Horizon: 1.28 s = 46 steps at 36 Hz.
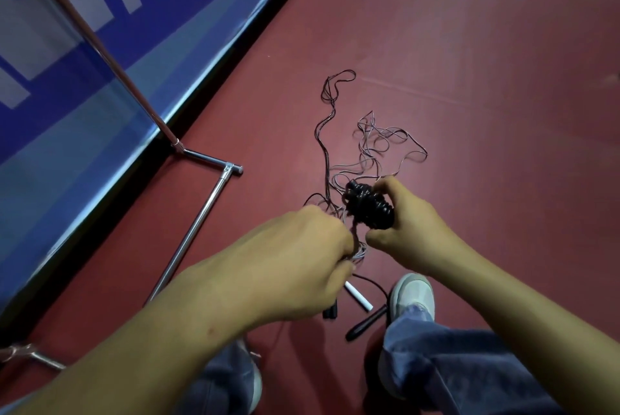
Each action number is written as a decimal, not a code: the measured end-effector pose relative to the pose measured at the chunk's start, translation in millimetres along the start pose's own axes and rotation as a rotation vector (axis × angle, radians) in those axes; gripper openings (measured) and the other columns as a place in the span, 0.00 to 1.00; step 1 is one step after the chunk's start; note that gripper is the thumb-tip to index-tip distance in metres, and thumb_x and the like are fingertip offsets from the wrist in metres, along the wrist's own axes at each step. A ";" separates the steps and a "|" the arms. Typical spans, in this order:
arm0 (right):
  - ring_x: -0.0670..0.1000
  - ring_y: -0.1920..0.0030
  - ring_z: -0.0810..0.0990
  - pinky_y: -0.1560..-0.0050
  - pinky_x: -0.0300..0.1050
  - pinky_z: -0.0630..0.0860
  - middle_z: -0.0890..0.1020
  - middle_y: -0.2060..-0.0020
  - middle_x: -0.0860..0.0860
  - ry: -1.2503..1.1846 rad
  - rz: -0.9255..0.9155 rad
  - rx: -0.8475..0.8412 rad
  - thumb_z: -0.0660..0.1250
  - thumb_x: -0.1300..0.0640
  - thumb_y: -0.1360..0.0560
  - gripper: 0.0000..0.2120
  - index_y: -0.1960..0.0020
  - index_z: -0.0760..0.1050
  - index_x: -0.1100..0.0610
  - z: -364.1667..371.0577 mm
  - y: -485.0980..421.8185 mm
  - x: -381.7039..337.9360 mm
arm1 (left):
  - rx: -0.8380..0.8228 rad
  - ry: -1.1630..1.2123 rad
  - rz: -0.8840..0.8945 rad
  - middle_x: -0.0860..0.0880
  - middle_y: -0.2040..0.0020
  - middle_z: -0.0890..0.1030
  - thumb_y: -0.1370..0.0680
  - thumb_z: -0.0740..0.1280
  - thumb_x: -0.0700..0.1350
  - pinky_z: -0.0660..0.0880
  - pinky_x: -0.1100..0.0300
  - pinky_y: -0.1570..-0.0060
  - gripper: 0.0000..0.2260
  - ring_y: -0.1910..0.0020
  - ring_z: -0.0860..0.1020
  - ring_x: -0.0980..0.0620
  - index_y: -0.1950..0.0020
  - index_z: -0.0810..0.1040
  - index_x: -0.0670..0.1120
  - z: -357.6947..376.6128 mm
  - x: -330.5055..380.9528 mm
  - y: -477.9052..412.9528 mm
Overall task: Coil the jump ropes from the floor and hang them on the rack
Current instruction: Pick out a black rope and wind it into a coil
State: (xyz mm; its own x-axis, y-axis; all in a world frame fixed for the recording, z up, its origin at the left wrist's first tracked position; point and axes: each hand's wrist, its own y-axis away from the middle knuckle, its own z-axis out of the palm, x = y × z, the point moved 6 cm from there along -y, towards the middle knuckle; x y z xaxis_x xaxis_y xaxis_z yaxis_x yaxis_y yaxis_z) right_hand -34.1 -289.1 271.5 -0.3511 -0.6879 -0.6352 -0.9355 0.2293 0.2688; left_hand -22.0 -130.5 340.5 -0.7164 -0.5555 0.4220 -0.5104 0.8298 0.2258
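Observation:
My right hand (407, 226) grips a black coiled bundle of jump rope (367, 208) wound round its handles. My left hand (302, 257) pinches a thin strand of rope (355, 240) just below the bundle. A loose tangle of thin ropes (372, 149) lies on the red floor beyond my hands. Below my hands lie a white handle (359, 297) and a black handle (367, 322). The metal rack (198, 223) stands at the left, its base bar on the floor and its upright rising to the upper left.
A blue padded wall (84, 79) runs diagonally along the left behind the rack. My two shoes and jeans (412, 300) fill the bottom of the view. Red floor (486, 79) spreads to the right and beyond.

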 end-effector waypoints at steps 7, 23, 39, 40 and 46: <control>0.51 0.64 0.76 0.63 0.49 0.77 0.79 0.64 0.45 0.156 -0.272 -0.205 0.72 0.61 0.33 0.22 0.45 0.69 0.45 18.4 21.4 -34.3 | 0.213 0.240 0.092 0.55 0.67 0.81 0.24 0.66 0.50 0.75 0.57 0.66 0.07 0.67 0.78 0.57 0.56 0.83 0.50 -32.1 -21.2 -7.1; 0.47 0.72 0.71 0.73 0.42 0.70 0.75 0.73 0.46 -0.007 -0.387 -0.232 0.71 0.58 0.37 0.12 0.60 0.68 0.50 6.6 48.0 -70.1 | 0.111 0.717 -0.108 0.48 0.72 0.79 0.24 0.73 0.41 0.69 0.66 0.69 0.08 0.73 0.73 0.59 0.63 0.84 0.46 -13.0 -65.2 -13.1; 0.45 0.73 0.68 0.75 0.34 0.66 0.74 0.70 0.46 -0.045 -0.132 0.088 0.73 0.62 0.33 0.14 0.58 0.69 0.50 -49.5 10.9 -13.1 | -0.171 0.353 -0.180 0.49 0.67 0.81 0.18 0.64 0.50 0.76 0.55 0.65 0.10 0.70 0.76 0.52 0.53 0.80 0.47 14.6 -46.2 -5.7; 0.44 0.71 0.70 0.74 0.33 0.66 0.75 0.68 0.46 0.010 -0.097 0.080 0.74 0.61 0.32 0.15 0.59 0.68 0.48 -52.1 7.0 -6.5 | -0.171 0.275 -0.172 0.48 0.65 0.81 0.18 0.63 0.50 0.78 0.52 0.61 0.10 0.67 0.77 0.51 0.52 0.80 0.47 14.2 -45.5 -3.4; 0.53 0.60 0.76 0.65 0.42 0.68 0.74 0.64 0.44 0.345 -0.091 -0.122 0.73 0.58 0.33 0.16 0.56 0.67 0.45 -12.8 12.0 2.1 | 0.047 0.051 0.046 0.52 0.70 0.73 0.18 0.63 0.51 0.72 0.53 0.65 0.11 0.69 0.72 0.53 0.55 0.80 0.46 -6.4 -9.8 -4.7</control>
State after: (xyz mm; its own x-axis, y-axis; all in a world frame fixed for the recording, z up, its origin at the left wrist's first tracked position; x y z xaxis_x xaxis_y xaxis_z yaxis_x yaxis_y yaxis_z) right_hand -45.6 -296.6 282.7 -0.2139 -0.8979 -0.3848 -0.9432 0.0873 0.3205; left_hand -9.4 -128.6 340.9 -0.7152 -0.5122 0.4756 -0.5001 0.8504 0.1637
